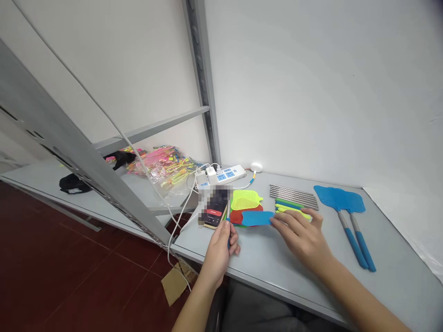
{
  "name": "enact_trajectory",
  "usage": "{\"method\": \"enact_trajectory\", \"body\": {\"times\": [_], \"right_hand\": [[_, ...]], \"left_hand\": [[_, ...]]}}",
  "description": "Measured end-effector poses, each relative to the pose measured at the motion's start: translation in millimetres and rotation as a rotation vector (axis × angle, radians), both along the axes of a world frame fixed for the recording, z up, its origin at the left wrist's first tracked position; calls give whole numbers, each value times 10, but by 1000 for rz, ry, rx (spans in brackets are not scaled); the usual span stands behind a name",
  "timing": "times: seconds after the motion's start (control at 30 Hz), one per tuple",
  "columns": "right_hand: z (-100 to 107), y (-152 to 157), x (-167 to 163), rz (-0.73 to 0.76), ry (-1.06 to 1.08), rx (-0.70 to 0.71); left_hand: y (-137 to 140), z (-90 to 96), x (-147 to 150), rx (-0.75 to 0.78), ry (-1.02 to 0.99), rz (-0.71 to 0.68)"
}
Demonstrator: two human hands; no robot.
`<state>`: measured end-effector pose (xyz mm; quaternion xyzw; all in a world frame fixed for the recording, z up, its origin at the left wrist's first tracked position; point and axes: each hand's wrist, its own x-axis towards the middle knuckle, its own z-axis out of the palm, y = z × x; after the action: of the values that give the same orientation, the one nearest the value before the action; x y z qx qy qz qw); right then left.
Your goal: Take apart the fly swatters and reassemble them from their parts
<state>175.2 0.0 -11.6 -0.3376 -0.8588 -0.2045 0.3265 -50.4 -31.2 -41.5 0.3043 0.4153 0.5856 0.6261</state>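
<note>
1. Probably, the blue swatter head (256, 218) is very light and made of thin plastic; I think it bends a little but does not break easily.
2. The good place to take hold seems its narrow neck, because the wide, flat part could flex. The right hand (301, 233) pinches it there, between thumb and fingers.
3. The metal rod (228, 207) looks stiff and smooth, so it may slip or turn. Its blue handle (228, 221) should give the surer grip; the left hand (221, 244) is closed around this handle, with the rod pointing away from the person.
4. The head is held flat above the shelf (263, 258), in front of the red swatter head (238, 216), partly covering it.
5. It looks plain bright blue; its holes I cannot tell. The rod is shiny and silver.
</note>
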Motion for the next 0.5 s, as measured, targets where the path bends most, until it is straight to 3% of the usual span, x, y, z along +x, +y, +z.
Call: {"method": "enact_trajectory", "body": {"times": [0.07,0.17,0.33,0.4,0.5], "right_hand": [[47,-83,153,7,63,33],[95,-291,356,-33,308,-70],[91,-709,532,-449,1258,-250],[71,-807,598,-418,1555,-345],[45,-876,733,-262,1815,-469]], "left_hand": [[-1,10,4,6,41,-20],[-35,52,46,14,81,-38],[-175,168,265,-48,-59,-274],[-228,226,392,-78,-213,-402],[-303,320,587,-137,-404,-547]]}}
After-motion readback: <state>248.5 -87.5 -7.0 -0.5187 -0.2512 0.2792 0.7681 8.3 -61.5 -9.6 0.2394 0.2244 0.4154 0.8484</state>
